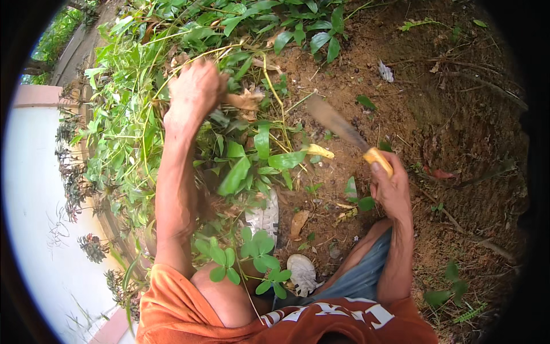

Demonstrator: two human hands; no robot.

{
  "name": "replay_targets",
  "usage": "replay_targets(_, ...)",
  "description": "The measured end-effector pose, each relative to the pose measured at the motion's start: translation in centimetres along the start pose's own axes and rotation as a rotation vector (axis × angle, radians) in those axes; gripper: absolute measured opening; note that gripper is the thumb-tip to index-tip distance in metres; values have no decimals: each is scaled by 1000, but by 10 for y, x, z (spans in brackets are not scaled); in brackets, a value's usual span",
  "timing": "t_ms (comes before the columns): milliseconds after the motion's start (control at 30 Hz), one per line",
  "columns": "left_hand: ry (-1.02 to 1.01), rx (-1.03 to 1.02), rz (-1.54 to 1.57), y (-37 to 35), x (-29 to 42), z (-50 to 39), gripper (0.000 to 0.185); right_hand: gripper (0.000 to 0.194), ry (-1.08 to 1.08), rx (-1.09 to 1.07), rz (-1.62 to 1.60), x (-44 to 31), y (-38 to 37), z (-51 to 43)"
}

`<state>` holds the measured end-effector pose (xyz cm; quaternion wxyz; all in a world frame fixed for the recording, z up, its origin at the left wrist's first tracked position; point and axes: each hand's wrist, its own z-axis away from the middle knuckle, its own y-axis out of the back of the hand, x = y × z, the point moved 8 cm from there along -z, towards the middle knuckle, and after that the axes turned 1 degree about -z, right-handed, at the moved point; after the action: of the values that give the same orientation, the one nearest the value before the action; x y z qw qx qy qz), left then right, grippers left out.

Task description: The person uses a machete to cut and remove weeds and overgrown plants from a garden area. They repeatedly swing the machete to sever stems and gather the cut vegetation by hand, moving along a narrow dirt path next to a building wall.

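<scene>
My right hand (390, 182) is closed around the yellowish handle of a broad-bladed knife (337, 120). Its blade, slightly blurred, points up and left over the brown soil. At the upper left, my left hand (195, 88) is curled in among green leafy vines (124, 107); its fingers are blurred and partly hidden, and whether they grip a stem cannot be told. Dry brown leaves (245, 101) lie just right of that hand. A yellow leaf or pod (319, 150) lies on the soil, left of the knife handle.
A white wall (38, 180) with a pink ledge stands at the left, with small dark plants along it. My shoes (302, 273) rest on the soil near a leafy sprig (260, 249). Thin branches (477, 241) and roots cross the bare soil (429, 112) on the right.
</scene>
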<state>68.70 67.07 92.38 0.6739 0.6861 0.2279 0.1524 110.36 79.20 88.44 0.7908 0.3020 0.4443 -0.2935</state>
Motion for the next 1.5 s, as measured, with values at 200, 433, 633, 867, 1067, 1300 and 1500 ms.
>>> replay_targets(200,-307,-39,688,-23,151,-21,52,36,-96,110,-250,3,-2,-2)
replay_targets(433,-300,-223,200,-146,138,36,113,35,-139,43,-215,10,-22,-3)
replay_targets(633,-328,-440,360,-152,138,30,69,37,-144,42,-203,16,-21,1)
replay_targets(867,-478,-574,222,-147,159,58,21,40,-213,97,-203,17,-2,25)
replay_targets(1067,-533,-332,329,-166,138,71,32,41,-268,70,-237,25,-20,41)
replay_targets(1300,-611,-456,463,-182,136,67,34,34,-265,34,-217,37,-80,-7)
replay_targets(1500,-502,-599,564,-148,132,67,34,44,-323,32,-187,41,-43,36)
